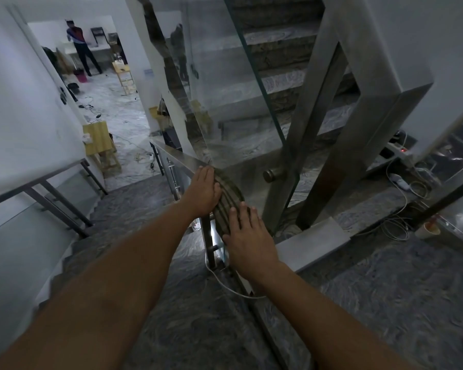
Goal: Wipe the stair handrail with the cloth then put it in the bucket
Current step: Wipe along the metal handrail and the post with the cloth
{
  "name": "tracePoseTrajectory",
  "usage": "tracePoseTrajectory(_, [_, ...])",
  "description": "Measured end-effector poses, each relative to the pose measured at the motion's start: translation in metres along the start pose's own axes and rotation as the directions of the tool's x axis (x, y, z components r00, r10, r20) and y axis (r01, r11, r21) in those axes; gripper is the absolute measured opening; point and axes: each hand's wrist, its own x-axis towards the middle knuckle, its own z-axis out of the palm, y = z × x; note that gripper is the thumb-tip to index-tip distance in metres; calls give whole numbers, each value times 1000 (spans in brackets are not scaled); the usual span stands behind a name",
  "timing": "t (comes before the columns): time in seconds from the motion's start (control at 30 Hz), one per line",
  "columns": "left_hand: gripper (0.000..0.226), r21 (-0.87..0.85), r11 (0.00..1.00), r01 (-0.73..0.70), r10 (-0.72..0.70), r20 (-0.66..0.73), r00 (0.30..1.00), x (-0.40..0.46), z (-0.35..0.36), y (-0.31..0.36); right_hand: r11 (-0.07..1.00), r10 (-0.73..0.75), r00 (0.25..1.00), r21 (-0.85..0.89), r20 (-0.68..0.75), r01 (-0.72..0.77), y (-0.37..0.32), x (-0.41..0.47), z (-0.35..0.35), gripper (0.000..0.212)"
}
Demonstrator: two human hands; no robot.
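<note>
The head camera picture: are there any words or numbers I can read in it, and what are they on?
None can be read.
The cloth under the left hand and right hand on the handrail shows only stripes, no writing.
A small pale sign on the far wall is too small and blurred to read.

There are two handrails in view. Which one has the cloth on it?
The middle handrail, beside the glass panel. The striped cloth lies along it under both hands, left hand and right hand. The wall-side handrail on the left is bare.
</note>
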Motion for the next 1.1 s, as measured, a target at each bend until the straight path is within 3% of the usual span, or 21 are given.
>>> tracePoseTrajectory(0.13, [74,10,1000,11,-11,-1,1000,-17,7,-5,999,-34,999,-31,16,34,0,-18,-2,69])
tracePoseTrajectory(0.5, [75,87,996,12,-15,30,999,-86,26,32,981,-105,988,-173,-111,85,25,-92,13,62])
tracePoseTrajectory(0.67, [73,138,990,-4,-4,58,998,-103,28,44,972,-192,971,-162,-141,168,59,-107,14,61])
tracePoseTrajectory(0.9, [84,129,991,-21,19,18,1000,-138,43,78,980,-170,976,-123,-133,154,119,-115,9,59])
tracePoseTrajectory(1.1, [88,167,986,14,-14,-5,1000,-160,55,118,978,-206,949,-54,-237,199,147,-107,3,57])
